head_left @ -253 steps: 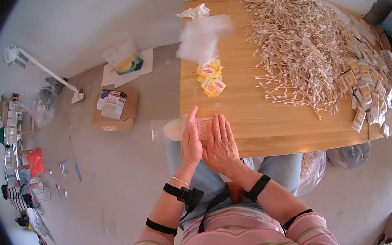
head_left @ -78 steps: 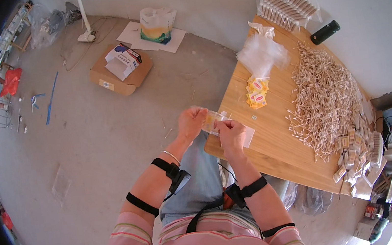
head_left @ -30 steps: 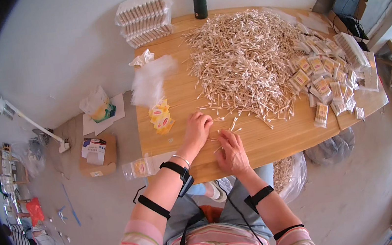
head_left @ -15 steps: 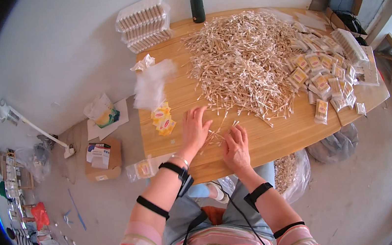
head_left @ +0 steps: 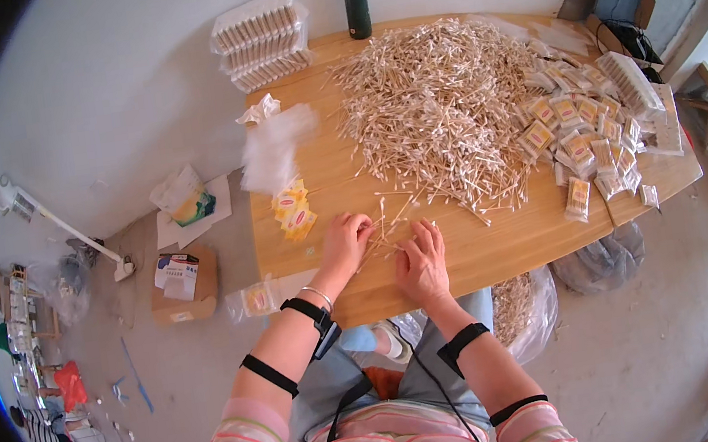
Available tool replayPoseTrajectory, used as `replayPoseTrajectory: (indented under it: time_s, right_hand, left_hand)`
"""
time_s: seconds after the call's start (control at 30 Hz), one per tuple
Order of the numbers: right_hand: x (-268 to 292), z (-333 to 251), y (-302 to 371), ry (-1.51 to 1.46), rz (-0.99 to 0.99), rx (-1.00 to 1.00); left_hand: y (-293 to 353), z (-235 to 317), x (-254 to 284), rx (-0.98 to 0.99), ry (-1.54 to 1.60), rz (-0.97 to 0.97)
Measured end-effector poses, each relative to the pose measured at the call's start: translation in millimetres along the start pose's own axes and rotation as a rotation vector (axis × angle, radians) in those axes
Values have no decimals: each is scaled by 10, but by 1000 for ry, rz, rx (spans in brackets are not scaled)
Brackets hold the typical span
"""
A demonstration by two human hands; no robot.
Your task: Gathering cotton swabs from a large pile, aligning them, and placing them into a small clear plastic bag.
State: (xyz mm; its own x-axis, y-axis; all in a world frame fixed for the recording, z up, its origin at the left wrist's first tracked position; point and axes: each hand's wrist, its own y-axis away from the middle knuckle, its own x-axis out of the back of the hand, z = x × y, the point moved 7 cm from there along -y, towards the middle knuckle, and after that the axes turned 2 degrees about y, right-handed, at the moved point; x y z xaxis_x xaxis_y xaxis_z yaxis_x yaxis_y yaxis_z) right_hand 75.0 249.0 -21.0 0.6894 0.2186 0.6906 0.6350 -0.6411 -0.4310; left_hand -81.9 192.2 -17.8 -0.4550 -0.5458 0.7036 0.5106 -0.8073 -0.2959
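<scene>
Close to the table's front edge, a few loose cotton swabs lie crossed between my two hands. My left hand is closed, its fingers curled in over swabs whose ends stick out beside it. To its right, my right hand bends its fingers down to the tabletop, with white swab tips at the fingertips; its palm side is hidden. Beyond both hands spreads a big heap of cotton swabs. Yellow printed cards lie on the table left of my left hand.
Filled small packets pile up on the right of the wooden table. Stacked packs and a dark bottle stand along the back. Plastic film lies at left. A swab-filled bag sits below the front edge.
My left hand has drawn back toward me and its spread fingers have curled in. My right hand has shifted only slightly. Swabs between the hands have moved, one now pointing away from me.
</scene>
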Motion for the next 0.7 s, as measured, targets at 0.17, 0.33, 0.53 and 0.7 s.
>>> replayPoseTrajectory:
  time_s: [0.17,0.33,0.53,0.7]
  right_hand:
    - [35,-75,-57,17,26,22]
    - [-7,-71,-26,78,-63,54]
    - [-31,-135,-34,135,-125,56]
    - [-77,-185,-110,229,-158,181]
  left_hand:
    - [354,57,90,-2,-29,-1]
    - [626,324,176,-107,-151,81]
    - [653,154,120,-20,-106,72]
    - [662,118,129,-54,-77,113]
